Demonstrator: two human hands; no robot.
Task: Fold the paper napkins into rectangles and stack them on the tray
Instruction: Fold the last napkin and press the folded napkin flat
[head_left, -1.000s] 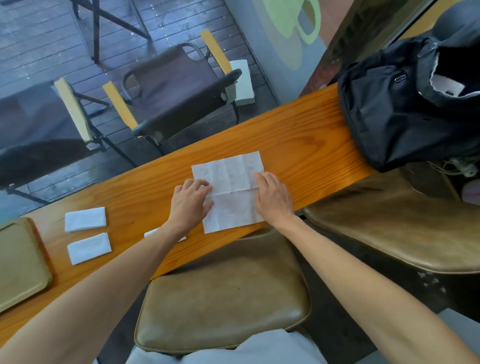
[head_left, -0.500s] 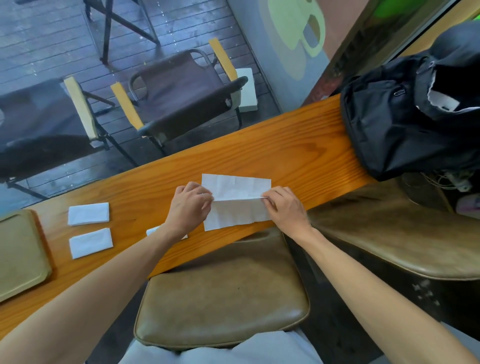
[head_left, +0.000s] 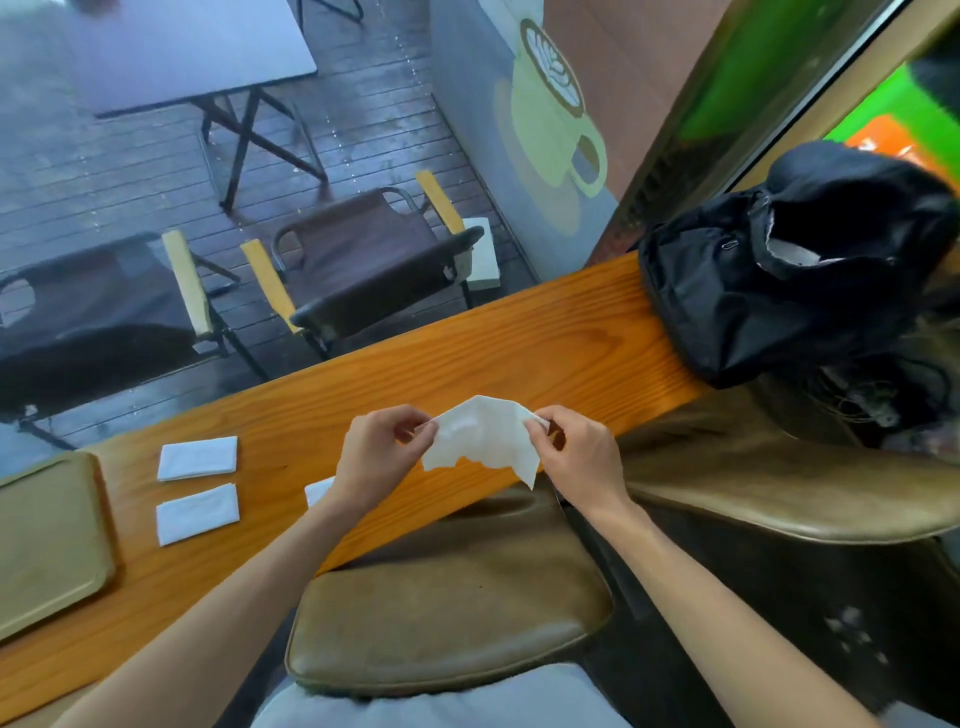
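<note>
A white paper napkin (head_left: 483, 436) hangs folded and slack above the near edge of the wooden counter (head_left: 519, 343). My left hand (head_left: 379, 457) pinches its left end and my right hand (head_left: 582, 457) pinches its right end. Two folded white napkins (head_left: 197, 457) (head_left: 197, 514) lie flat on the counter to the left. Another folded napkin (head_left: 318, 491) shows partly behind my left wrist. An olive tray (head_left: 47, 540) sits at the far left of the counter with nothing on its visible part.
A black backpack (head_left: 769, 291) fills the right end of the counter. Brown leather stools (head_left: 447, 613) (head_left: 779, 499) stand below the counter's near edge. Beyond the glass are folding chairs (head_left: 363, 265) and a table on a wet deck.
The napkin lay open and flat on the counter, then was folded in half. Now both hands have lifted it off the counter, and the camera view has tilted up.
</note>
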